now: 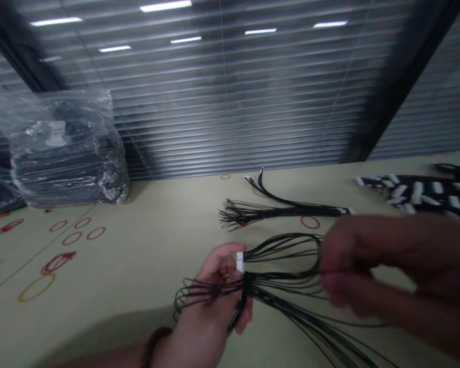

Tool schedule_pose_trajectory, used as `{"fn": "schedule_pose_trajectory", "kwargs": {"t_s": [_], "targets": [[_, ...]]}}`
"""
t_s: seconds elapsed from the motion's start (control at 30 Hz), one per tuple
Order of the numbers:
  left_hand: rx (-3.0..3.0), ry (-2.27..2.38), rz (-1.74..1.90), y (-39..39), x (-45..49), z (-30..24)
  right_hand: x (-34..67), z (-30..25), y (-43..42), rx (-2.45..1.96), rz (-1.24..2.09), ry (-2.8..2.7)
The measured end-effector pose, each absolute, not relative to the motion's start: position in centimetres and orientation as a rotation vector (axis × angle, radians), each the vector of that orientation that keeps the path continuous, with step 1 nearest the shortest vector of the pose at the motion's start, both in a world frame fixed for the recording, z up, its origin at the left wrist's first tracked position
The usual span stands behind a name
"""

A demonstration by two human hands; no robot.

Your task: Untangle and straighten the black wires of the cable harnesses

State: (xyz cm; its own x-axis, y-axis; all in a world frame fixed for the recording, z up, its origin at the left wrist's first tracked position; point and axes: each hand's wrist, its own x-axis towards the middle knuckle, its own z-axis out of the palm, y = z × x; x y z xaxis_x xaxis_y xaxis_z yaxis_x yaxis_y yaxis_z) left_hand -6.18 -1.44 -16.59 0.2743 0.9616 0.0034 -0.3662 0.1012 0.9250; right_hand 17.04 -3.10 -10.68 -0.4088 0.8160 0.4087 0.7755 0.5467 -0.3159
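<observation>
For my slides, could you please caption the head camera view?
Left hand holds a black wire harness by its white connector; right hand pinches the wires, with another harness lying beyond.

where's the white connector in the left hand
In the head view, the white connector sits at the top of the left hand, with the black wires running right toward the right hand.

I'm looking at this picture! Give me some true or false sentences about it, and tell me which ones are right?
1. The left hand holds black wires with a white connector. True.
2. The right hand holds scissors. False: it is at the wires, with no scissors.
3. A plastic-wrapped pack sits on the table. True.
4. The circles drawn on the table are blue. False: most are red.
5. Another wire bundle lies beyond the hands. True.
</observation>
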Motion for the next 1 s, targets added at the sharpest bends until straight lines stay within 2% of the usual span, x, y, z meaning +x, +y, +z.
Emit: {"fn": "schedule_pose_trajectory", "kwargs": {"t_s": [0.07, 0.23, 0.53, 1.0], "targets": [[0.998, 0.722, 1.133, -1.5, -6.2, -16.7, 13.8, -10.8, -3.1, -1.208, 0.108, -2.309], [1.004, 0.64, 1.107, -1.9, -6.1, -16.4, 11.6, -11.8, -2.7, -1.047, -0.165, -2.335], [0.957, 0.557, 1.109, -1.9, -6.2, -16.3, 11.9, -12.0, -2.9, -1.057, -0.062, -2.326], [0.964, 0.443, 1.116, -1.5, -6.1, -17.2, 11.8, -11.9, -2.9, -1.029, -0.125, -2.329]]}}
